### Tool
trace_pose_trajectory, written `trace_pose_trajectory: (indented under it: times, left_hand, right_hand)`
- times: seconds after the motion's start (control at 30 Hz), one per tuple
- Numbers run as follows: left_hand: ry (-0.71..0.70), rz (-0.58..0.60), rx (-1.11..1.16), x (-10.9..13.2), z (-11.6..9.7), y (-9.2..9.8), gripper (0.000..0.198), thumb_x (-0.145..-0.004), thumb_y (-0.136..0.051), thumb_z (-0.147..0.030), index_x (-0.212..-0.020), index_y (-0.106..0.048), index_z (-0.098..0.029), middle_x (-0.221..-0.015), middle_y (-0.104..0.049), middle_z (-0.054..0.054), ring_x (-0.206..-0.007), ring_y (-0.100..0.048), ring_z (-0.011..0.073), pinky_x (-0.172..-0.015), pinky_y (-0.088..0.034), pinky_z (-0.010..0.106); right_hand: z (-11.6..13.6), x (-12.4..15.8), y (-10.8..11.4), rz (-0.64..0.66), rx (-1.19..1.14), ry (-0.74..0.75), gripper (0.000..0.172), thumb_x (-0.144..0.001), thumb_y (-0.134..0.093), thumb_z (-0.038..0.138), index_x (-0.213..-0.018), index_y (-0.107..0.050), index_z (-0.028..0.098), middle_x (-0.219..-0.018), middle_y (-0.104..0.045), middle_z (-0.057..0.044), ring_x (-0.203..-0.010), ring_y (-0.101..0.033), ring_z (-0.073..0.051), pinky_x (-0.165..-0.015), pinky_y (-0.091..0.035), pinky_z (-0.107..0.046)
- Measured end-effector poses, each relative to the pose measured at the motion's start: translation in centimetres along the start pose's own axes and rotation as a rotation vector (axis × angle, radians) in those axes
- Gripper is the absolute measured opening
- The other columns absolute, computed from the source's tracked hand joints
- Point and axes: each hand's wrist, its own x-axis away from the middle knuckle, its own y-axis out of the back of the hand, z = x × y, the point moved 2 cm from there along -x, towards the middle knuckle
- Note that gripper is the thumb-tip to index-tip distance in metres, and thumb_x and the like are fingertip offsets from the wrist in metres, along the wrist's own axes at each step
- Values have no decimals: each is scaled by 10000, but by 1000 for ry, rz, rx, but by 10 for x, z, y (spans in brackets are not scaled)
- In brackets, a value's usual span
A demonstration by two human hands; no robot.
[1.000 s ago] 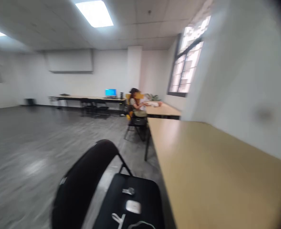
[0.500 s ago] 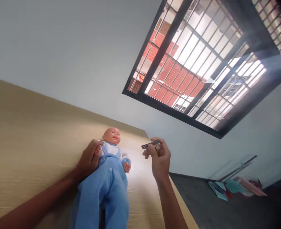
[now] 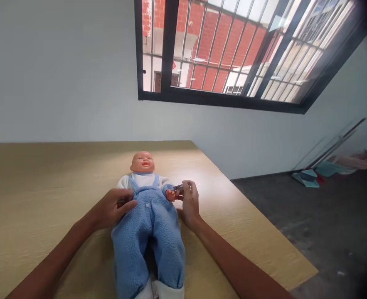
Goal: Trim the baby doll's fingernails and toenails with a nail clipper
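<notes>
A baby doll (image 3: pixel 147 211) in blue fleece overalls and a white top lies on its back on the table, head away from me. My right hand (image 3: pixel 189 203) is closed on a small metal nail clipper (image 3: pixel 178 189), whose end is right at the doll's small hand (image 3: pixel 170 195) on the right side; whether it touches a finger I cannot make out. My left hand (image 3: pixel 113 207) rests against the doll's left side at the waist, thumb and fingers apart. It hides the doll's other hand.
The light wooden table (image 3: pixel 61 178) meets a pale wall at the back, and its right edge drops to a dark floor (image 3: pixel 295 216). A barred window (image 3: pixel 220 97) is above. Dustpans and brooms (image 3: pixel 311 176) lean by the wall at the right.
The view has levelled out. My right hand has brought the nail clipper from beside the doll to its hand. My left hand has let go of the doll's other hand and slid toward the waist.
</notes>
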Motion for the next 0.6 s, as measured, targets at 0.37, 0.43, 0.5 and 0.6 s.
trace_pose_trajectory:
  times: [0.37, 0.43, 0.5, 0.6]
  left_hand:
    - [-139, 391, 44, -88, -66, -22, 192, -936, -575, -241, -1099, -675, -222, -1121, -695, 45, -1049, -625, 211, -964, -466, 340]
    - [-157, 391, 23, -93, -63, -38, 168, -897, -620, -204, -1047, -694, -222, -1059, -702, 44, -998, -629, 209, -921, -475, 333]
    - [-146, 352, -12, -96, -60, -50, 133, -890, -621, -182, -978, -706, -233, -1043, -701, 41, -998, -623, 215, -889, -467, 335]
    - [-129, 316, -48, -96, -58, -59, 104, -908, -610, -197, -916, -701, -246, -1040, -694, 36, -1028, -612, 230, -878, -443, 354]
  right_hand:
    - [28, 16, 5, -67, 131, 138, 479, -840, -700, 666, -958, -538, 232, -701, -663, 19, -673, -679, -198, -650, -550, -303]
    - [29, 17, 9, -33, 139, 180, 487, -836, -697, 690, -935, -550, 237, -711, -666, 7, -654, -681, -202, -620, -554, -303]
    - [30, 16, 13, 14, 153, 222, 460, -860, -683, 678, -947, -567, 242, -759, -691, -21, -681, -699, -216, -625, -569, -314]
    - [30, 15, 16, 102, 198, 303, 325, -936, -659, 563, -1007, -580, 256, -853, -702, -43, -772, -721, -227, -655, -590, -312]
